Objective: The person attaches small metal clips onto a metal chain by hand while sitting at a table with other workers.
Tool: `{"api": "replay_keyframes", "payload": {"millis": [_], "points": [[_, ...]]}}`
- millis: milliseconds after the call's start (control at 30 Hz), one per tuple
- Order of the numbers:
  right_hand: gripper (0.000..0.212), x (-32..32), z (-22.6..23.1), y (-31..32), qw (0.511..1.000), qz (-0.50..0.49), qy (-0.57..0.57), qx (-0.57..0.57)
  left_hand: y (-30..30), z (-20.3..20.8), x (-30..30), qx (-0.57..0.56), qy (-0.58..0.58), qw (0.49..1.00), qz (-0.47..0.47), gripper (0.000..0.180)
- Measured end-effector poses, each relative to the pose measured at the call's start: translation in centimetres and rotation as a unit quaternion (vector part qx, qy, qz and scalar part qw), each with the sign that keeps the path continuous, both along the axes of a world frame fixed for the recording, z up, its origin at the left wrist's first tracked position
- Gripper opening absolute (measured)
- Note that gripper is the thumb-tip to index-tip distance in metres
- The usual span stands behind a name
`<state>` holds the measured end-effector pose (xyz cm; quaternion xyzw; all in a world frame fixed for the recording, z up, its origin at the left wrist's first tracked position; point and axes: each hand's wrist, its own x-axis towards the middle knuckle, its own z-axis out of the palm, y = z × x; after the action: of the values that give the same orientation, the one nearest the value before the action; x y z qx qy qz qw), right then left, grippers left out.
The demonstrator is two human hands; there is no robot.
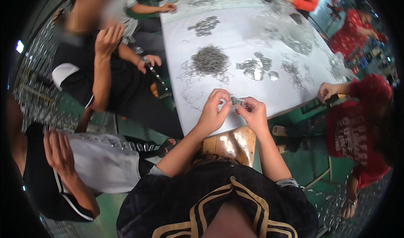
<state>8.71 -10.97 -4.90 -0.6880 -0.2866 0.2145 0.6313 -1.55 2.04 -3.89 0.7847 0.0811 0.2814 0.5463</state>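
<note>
Over the near edge of the white-covered table (pixel 244 40), both my hands meet at a small flat silver metal plate (pixel 238 101). My right hand (pixel 255 114) pinches this plate between thumb and fingers. Closed at the plate's left end, my left hand (pixel 215 111) has its thumb and forefinger pressed together; a thin bit of bent wire seems to show there, too small to be sure of. Beyond my hands lies a big heap of bent wire hooks (pixel 210 61), with loose ones scattered to its left. A pile of shiny metal plates (pixel 255 67) sits to its right.
More metal plates (pixel 205 26) and a clear plastic bag (pixel 299 40) lie farther back, with a looser spread of wire pieces (pixel 296 76) at right. Several people stand or sit around the table, close on my left and right. A wooden stool (pixel 231 145) is below the near edge.
</note>
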Motion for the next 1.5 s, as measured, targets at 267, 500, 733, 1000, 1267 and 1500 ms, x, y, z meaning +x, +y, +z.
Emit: {"api": "replay_keyframes", "payload": {"millis": [267,500,733,1000,1267,1500], "points": [[0.008,0.0,-1.3,1.1,0.995,0.099,-0.004,-0.017,0.4,-0.5,-1.2,-0.062,0.025,0.996,0.053,0.010],[0.011,1.2,-3.4,0.9,0.969,0.240,0.030,-0.045,-0.3,-1.2,-3.6,-0.029,0.051,0.994,0.097,0.012],[0.036,14.2,-9.8,-2.7,0.976,-0.175,-0.021,-0.125,-1.7,-2.1,-5.6,-0.060,0.001,0.996,0.071,0.007],[0.050,20.9,-13.7,-2.8,0.860,-0.301,-0.271,-0.309,-1.8,-0.2,-7.3,-0.021,0.043,0.997,0.053,0.009],[0.041,22.1,-11.7,-1.1,0.808,-0.282,-0.288,-0.430,-1.5,-0.4,-6.9,-0.020,0.059,0.997,0.041,0.012],[0.027,16.8,-10.4,1.0,0.986,-0.158,0.051,-0.033,-1.1,-1.2,-6.7,-0.044,0.050,0.997,0.032,0.011]]}}
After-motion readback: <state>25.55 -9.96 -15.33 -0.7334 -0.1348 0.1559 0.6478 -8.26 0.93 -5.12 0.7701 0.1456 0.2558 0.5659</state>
